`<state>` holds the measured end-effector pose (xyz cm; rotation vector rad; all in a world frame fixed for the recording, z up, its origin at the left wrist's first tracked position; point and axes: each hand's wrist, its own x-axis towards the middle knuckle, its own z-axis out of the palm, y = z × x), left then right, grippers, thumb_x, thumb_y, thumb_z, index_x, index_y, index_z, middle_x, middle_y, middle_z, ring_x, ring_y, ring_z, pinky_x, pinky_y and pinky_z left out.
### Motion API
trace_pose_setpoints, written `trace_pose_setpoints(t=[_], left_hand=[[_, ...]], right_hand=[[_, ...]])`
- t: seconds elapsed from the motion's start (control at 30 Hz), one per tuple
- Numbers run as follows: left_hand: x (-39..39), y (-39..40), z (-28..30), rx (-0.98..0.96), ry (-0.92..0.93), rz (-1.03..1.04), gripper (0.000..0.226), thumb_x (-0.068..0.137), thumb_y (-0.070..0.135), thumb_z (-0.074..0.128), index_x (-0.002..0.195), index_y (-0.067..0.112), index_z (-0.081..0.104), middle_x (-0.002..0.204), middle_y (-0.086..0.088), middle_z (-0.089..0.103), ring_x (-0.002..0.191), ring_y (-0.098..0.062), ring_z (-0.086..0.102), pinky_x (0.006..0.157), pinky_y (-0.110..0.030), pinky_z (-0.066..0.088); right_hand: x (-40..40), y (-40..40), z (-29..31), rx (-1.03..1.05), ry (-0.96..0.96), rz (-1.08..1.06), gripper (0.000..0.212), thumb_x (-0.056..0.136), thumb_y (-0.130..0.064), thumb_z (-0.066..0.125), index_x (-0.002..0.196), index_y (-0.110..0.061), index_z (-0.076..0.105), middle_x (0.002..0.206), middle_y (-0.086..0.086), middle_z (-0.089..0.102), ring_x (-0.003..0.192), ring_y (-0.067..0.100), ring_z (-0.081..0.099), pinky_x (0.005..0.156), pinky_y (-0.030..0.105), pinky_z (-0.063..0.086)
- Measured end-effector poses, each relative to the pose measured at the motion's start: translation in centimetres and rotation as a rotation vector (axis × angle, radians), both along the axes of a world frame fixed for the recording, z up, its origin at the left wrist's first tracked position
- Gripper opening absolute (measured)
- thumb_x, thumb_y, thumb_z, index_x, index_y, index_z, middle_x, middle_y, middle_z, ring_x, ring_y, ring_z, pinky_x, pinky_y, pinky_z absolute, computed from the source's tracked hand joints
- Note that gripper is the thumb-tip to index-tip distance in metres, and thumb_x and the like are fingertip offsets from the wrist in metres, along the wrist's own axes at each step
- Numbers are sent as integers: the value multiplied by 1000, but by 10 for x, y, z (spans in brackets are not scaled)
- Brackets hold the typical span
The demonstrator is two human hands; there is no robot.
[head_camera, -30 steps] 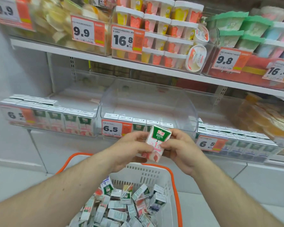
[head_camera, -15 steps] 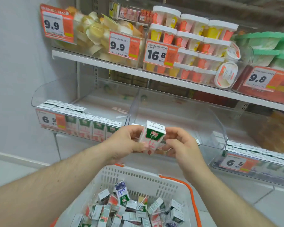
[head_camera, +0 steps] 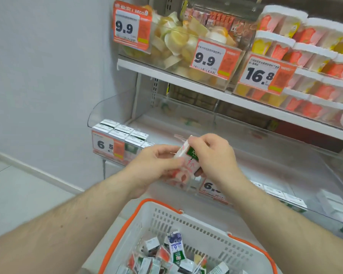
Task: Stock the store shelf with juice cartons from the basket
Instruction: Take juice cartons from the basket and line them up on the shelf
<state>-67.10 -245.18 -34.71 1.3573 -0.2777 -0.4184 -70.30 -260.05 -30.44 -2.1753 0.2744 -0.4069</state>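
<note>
White basket (head_camera: 188, 224) with orange rim; white, green and pink carton (head_camera: 187, 165); orange price tags (head_camera: 214, 57).

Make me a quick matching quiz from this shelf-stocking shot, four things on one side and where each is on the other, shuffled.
Things:
1. juice carton
2. basket
3. 16.8 price tag
4. cut fruit tub

Places:
A. upper shelf, far left
B. held in both hands
C. below the arms, full of cartons
D. upper shelf, before stacked cups

Pairs: 1-B, 2-C, 3-D, 4-A
</note>
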Motion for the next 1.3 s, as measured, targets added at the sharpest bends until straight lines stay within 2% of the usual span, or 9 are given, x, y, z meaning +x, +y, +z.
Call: trace_pose_setpoints(t=[0.13,0.23,0.37,0.53,0.67,0.77,0.97,1.17,1.3], left_hand=[[24,24,5,-240,372,377,10,91,22,57,88,14,61,83,-1,65,67,-17,58,61,-30,48],[35,37,-4,-306,594,507,15,90,28,55,79,18,53,78,0,50,66,-16,50,62,-29,43],[40,38,-12,-357,768,484,18,91,31,58,98,15,54,98,-13,51,85,-27,54,80,-44,49],[42,21,-21,-347,813,397,31,93,42,60,102,13,54,100,-17,55,113,-39,53,99,-57,46],[48,11,-34,-321,776,377,46,90,51,62,124,20,58,116,-15,64,94,-33,63,99,-58,47],[50,5,-40,-336,774,416,58,81,58,68,128,26,57,126,-12,60,103,-34,64,90,-56,53],[47,3,-39,-371,742,483,50,85,54,68,126,28,57,130,-8,57,93,-21,56,80,-44,60],[46,1,-39,-379,726,545,56,85,50,70,132,27,54,138,-6,52,107,-20,44,79,-42,61],[47,-2,-42,-361,708,605,61,80,54,73,130,26,55,130,-3,59,107,-18,52,75,-36,61]], right_hand=[[32,11,16,92,-27,34,32,86,-33,55,80,-1,58,68,11,66,49,25,63,50,40,51],[52,14,18,-51,-82,50,21,87,-36,55,88,-16,62,85,2,68,69,19,67,63,41,58],[89,16,11,-248,-19,59,20,86,-38,55,96,-21,60,92,-5,63,79,10,60,51,25,45],[128,23,-11,-430,192,82,31,79,-41,54,81,-10,60,77,7,69,72,27,71,68,42,60],[139,32,-24,-409,289,175,28,76,-39,64,70,-13,57,65,5,66,60,24,66,65,42,59],[143,36,-27,-311,358,239,35,72,-41,75,67,-13,54,62,1,52,58,23,53,57,35,48],[143,26,-28,119,557,246,14,80,-21,62,86,-8,64,77,10,60,59,21,51,61,31,42],[152,13,-33,371,744,270,48,82,-15,51,126,1,54,96,23,70,84,37,57,96,51,48],[152,14,-34,305,740,258,30,94,-17,50,120,-1,52,107,12,69,87,26,67,74,41,57]])
